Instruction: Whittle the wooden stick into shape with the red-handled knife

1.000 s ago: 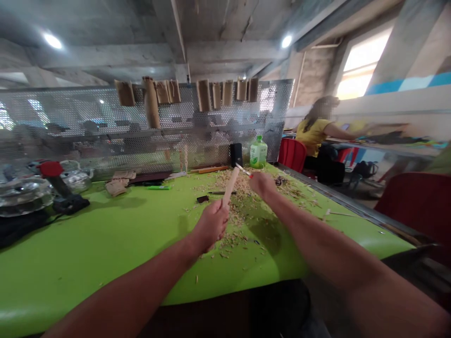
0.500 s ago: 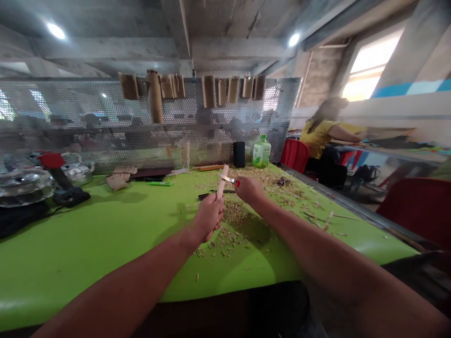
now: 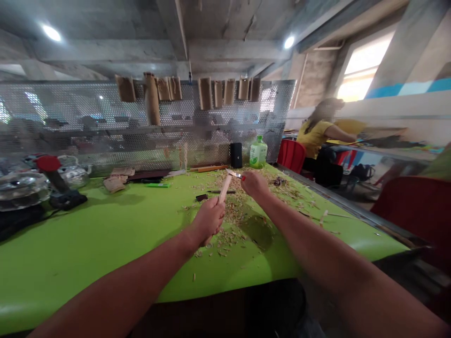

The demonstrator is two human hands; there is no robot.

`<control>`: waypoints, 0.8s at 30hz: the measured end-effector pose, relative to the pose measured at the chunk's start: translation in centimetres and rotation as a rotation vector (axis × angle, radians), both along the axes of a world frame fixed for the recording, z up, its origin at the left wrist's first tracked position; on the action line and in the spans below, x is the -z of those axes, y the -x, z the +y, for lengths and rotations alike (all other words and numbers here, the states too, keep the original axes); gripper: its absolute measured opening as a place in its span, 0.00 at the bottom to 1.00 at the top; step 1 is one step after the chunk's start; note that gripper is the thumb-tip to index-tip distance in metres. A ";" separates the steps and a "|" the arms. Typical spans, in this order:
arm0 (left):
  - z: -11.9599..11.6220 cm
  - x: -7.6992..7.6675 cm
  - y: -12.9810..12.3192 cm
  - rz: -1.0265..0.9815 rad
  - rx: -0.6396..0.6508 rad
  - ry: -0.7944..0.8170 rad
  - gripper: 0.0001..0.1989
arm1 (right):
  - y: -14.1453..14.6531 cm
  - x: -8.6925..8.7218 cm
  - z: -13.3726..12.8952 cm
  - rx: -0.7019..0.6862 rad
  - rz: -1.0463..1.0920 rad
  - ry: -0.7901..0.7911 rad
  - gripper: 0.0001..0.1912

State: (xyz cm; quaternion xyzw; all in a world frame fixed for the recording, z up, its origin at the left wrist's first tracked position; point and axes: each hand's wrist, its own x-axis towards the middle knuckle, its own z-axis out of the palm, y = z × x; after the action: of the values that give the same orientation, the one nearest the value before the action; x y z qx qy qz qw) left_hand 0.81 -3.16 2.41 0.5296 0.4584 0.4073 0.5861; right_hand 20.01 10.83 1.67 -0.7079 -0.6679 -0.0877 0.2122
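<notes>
My left hand (image 3: 210, 217) is wrapped round the lower part of a pale wooden stick (image 3: 224, 188), which tilts up and slightly right. My right hand (image 3: 255, 184) is closed on the handle of a knife (image 3: 235, 174), a bit of red showing at the grip. Its blade lies against the upper end of the stick. Wood shavings (image 3: 235, 213) are scattered on the green tabletop (image 3: 123, 239) below and behind both hands. Just beyond the left hand lie a small dark block (image 3: 201, 197) and a thin dark tool (image 3: 221, 191).
Along the back stand a black box (image 3: 236, 155) and a green bottle (image 3: 258, 152) before a perforated metal screen (image 3: 105, 136). At left are a red-and-black power tool (image 3: 52, 176) and metal kettles (image 3: 23, 190). A person in yellow (image 3: 313, 134) sits at another table on the right.
The knife blade has moved up to the stick's tip, and my right hand has shifted slightly right. The stick leans further right. The whole view has shifted a little.
</notes>
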 end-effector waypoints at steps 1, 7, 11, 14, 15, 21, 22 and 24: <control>-0.1 0.2 0.0 0.004 0.019 -0.016 0.04 | -0.8 0.1 0.4 0.023 0.045 0.017 0.17; -0.2 0.7 0.3 -0.100 0.125 -0.092 0.09 | -6.6 -0.1 1.8 0.272 0.315 0.118 0.18; 1.7 1.4 0.7 -0.175 0.054 -0.128 0.06 | -3.8 -0.1 0.8 0.115 0.301 0.001 0.19; 3.3 2.1 1.1 -0.173 -0.011 -0.157 0.04 | 0.5 0.3 -0.8 -0.069 0.225 -0.008 0.18; 3.8 2.3 1.2 -0.170 -0.039 -0.157 0.05 | 1.7 0.4 -1.4 -0.125 0.185 -0.006 0.17; 4.7 2.3 1.2 -0.179 -0.118 -0.144 0.07 | 5.3 0.9 -3.9 -0.300 -0.065 0.056 0.15; 4.6 2.2 1.1 -0.182 -0.110 -0.144 0.07 | 5.5 0.9 -4.1 -0.301 -0.090 0.059 0.15; 4.5 2.1 0.9 -0.181 -0.107 -0.145 0.08 | 5.7 0.8 -4.4 -0.293 -0.121 0.055 0.16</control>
State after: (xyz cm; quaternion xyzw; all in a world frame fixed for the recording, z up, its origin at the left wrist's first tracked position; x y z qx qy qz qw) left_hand -0.11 1.31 0.28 0.5063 0.4006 0.5164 0.5626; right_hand 14.34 6.44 0.89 -0.6017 -0.7779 -0.0799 0.1630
